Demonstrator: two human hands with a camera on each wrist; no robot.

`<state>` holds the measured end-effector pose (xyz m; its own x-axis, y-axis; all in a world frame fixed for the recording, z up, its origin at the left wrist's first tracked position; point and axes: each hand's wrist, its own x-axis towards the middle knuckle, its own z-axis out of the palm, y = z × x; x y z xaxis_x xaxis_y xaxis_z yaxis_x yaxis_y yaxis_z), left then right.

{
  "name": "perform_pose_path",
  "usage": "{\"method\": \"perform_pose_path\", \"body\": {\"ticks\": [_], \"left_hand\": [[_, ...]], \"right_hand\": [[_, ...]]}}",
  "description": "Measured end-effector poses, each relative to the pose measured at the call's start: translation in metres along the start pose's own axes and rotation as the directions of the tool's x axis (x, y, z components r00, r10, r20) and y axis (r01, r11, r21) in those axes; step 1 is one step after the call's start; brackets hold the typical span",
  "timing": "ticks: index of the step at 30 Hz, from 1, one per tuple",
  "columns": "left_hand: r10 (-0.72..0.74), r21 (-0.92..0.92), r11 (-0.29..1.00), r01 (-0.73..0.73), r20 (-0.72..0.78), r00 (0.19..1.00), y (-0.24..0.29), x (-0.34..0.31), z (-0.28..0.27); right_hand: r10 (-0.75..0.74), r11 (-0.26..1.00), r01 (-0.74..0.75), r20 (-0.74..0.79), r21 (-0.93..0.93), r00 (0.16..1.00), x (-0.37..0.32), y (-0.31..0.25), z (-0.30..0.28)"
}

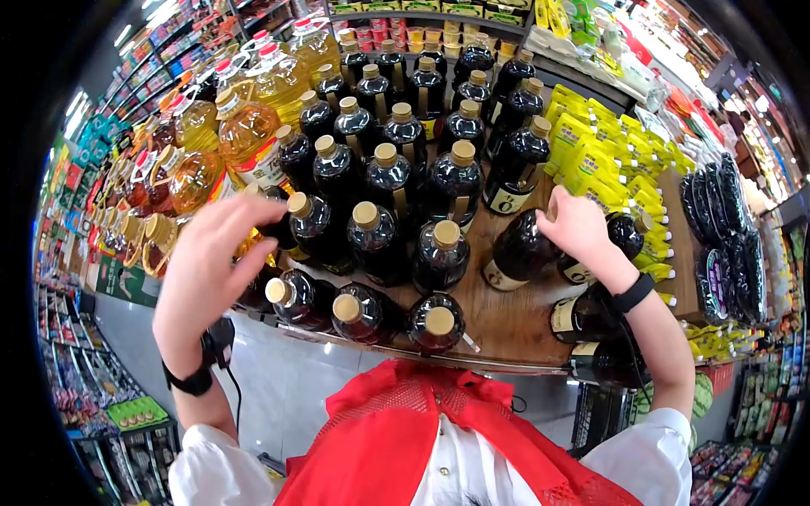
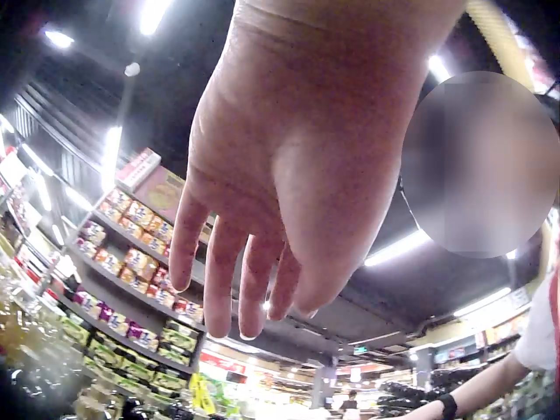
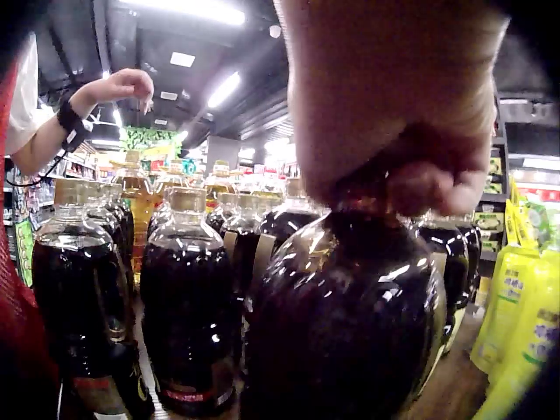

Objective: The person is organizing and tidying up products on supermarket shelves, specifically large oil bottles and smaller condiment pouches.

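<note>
My right hand (image 1: pixel 580 226) grips a bottle of dark liquid (image 1: pixel 516 251) by its neck, the fingers curled round the top and hiding the cap. The bottle leans slightly, with a cream label low on its side. From the right wrist view, the same bottle (image 3: pixel 341 324) fills the foreground under my curled hand (image 3: pixel 394 114). Raised over the left front of the rows, my left hand (image 1: pixel 209 257) holds nothing. Its fingers (image 2: pixel 220 289) are extended and relaxed in the left wrist view. Several similar bottles with gold caps (image 1: pixel 375 244) stand upright in rows between the hands.
Large jugs of golden oil (image 1: pixel 249 135) crowd the left side. Yellow pouches (image 1: pixel 591 156) lie along the right, beside black plastic-wrapped packs (image 1: pixel 724 228). More dark bottles (image 1: pixel 582 316) lie on their sides at the front right of the wooden display table (image 1: pixel 485 316).
</note>
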<state>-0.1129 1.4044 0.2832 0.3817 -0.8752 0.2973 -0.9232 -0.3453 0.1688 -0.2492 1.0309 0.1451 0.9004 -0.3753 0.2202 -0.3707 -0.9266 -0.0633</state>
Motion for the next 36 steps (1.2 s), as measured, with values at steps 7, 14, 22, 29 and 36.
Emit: {"method": "perform_pose_path", "body": {"ticks": [7,14,22,29,36], "left_hand": [[0.338,-0.116,0.937,-0.330,0.055,0.940,-0.028,0.138,0.036],[0.300,0.079,0.933,-0.351,0.365,0.881,-0.080,0.247,0.143],[0.036,0.143,0.972,-0.188,0.695,0.718,-0.155,0.276,0.190],[0.225,0.030,0.965,-0.262,0.424,0.877,-0.196,0.291,0.204],[0.187,0.074,0.972,-0.225,0.340,0.922,-0.200,0.304,0.209]], "right_hand": [[0.108,0.993,-0.106,0.026,-0.046,0.994,0.013,-0.001,0.010],[0.277,0.960,-0.280,-0.153,0.005,0.949,-0.003,-0.020,0.021],[0.282,0.959,-0.263,-0.223,0.109,0.933,-0.001,-0.014,0.030],[0.277,0.960,-0.258,-0.231,0.109,0.933,-0.003,-0.012,0.032],[0.260,0.963,-0.238,-0.197,0.130,0.945,0.000,-0.011,0.032]]}}
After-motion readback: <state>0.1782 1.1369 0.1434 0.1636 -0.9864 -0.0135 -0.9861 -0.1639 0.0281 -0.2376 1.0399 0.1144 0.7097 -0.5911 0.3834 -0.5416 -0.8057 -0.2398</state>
